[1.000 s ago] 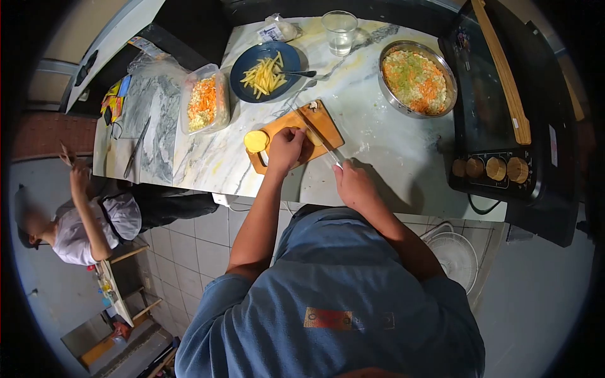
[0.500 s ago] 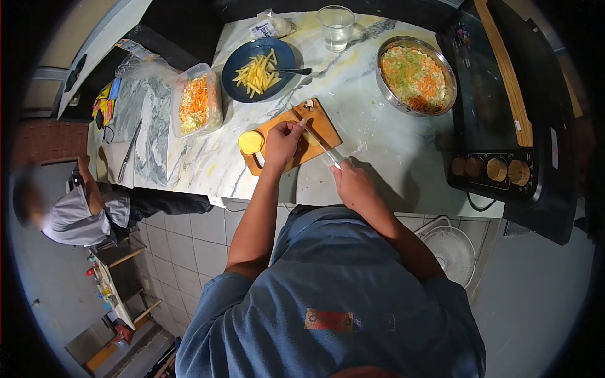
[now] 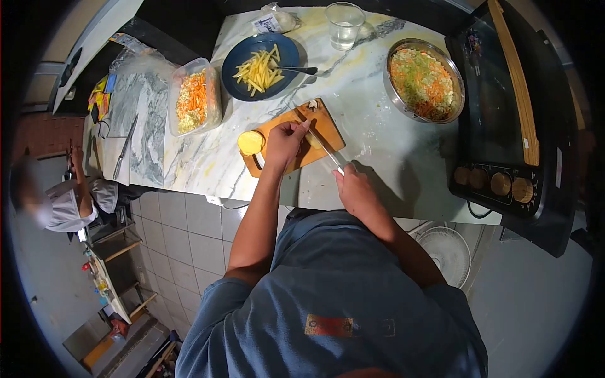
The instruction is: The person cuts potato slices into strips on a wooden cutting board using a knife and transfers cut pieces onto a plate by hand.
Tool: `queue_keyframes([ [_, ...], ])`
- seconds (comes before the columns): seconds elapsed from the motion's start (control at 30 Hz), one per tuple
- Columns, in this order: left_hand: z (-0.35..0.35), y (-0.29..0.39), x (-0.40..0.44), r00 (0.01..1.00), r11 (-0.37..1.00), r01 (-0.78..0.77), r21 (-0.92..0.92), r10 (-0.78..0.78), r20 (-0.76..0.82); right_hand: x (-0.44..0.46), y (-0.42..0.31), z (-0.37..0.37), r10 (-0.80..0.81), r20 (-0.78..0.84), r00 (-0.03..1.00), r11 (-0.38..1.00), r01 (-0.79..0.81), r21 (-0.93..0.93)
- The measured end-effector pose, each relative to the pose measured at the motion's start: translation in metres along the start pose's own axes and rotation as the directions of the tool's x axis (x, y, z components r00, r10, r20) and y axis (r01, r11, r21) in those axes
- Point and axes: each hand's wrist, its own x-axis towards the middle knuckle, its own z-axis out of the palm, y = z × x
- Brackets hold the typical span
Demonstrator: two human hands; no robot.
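My right hand (image 3: 358, 192) grips a knife (image 3: 325, 149), whose thin blade points up and left across a wooden cutting board (image 3: 293, 165). Beside the blade, my left hand (image 3: 285, 145) is closed in a pinch; whatever sits between its fingertips is too small to make out. A pale yellow piece (image 3: 311, 143) shows on the board between my left hand and the knife, partly hidden. Round yellow slices, apparently potato (image 3: 251, 143), lie at the board's left end. Small scraps (image 3: 312, 105) rest near its far edge.
Behind the board stand a blue plate (image 3: 230, 80) of yellow sticks with a fork (image 3: 305, 70), and a cup (image 3: 345, 26). A plastic tub (image 3: 215, 113) and a metal bowl (image 3: 403, 108) hold shredded vegetables. An oven (image 3: 498, 126) is at right; another person (image 3: 66, 205) at left.
The view has shifted slightly. Both my hands and the knife stay at nearly the same spot over the board. At left, the other person's arm and body have moved.
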Motion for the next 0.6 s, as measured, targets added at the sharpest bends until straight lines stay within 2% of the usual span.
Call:
queue_keyframes([
  [0.17,-0.0010,0.0024,0.0002,1.000,1.000,0.005,0.004,-0.005,-0.005,0.0002,-0.0017,0.0003,0.001,0.009,1.000,1.000,-0.001,0.018],
  [0.23,-0.0014,0.0020,0.0006,1.000,1.000,0.013,0.006,-0.013,0.006,0.0004,-0.0024,0.0018,-0.012,-0.039,0.999,0.999,0.011,-0.032],
  [0.33,-0.0003,0.0008,0.0034,0.999,0.996,-0.049,0.072,0.050,-0.016,0.0015,-0.0010,0.0028,-0.025,-0.037,0.999,0.999,0.024,-0.030],
  [0.5,-0.0024,0.0060,-0.0004,1.000,0.997,0.006,0.073,-0.006,0.001,0.0020,-0.0018,0.0052,0.033,0.001,0.999,0.999,-0.033,-0.033],
  [0.6,-0.0035,0.0020,-0.0004,0.999,0.992,-0.037,0.124,0.039,-0.011,0.0032,-0.0029,0.0054,0.044,-0.006,0.999,0.999,-0.044,-0.030],
])
